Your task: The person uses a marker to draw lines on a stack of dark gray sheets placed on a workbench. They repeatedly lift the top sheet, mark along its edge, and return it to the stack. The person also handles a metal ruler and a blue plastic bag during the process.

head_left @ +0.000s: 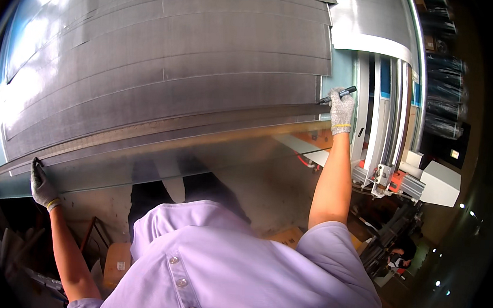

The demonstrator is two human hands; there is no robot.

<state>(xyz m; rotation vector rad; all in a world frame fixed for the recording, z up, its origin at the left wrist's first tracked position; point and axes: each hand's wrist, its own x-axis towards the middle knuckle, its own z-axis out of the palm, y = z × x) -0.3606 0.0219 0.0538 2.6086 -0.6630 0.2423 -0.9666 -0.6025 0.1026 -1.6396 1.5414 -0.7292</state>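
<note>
My right hand (pixel 341 110), in a grey knit glove with a yellow cuff band, is closed around a black marker pen (pixel 347 92). It lies at the right end of the nearest long dark grey strip (pixel 202 128). Far to the left, my gloved left hand (pixel 42 186) has its fingers closed on the front edge of that strip near its left end; the fingertips are dark and partly hidden. Behind the strip, several overlapping grey sheets (pixel 210 32) cover the table. A see-through glass edge (pixel 199 167) runs along the front, and my legs show through it.
A metal rail (pixel 400 114) with a white end box (pixel 441 184) stands along the right side. Dark plastic-wrapped bundles (pixel 445 88) lie beyond it. Below the table's edge are a brown stool (pixel 117 264) at left and a red tube (pixel 304 160) at right.
</note>
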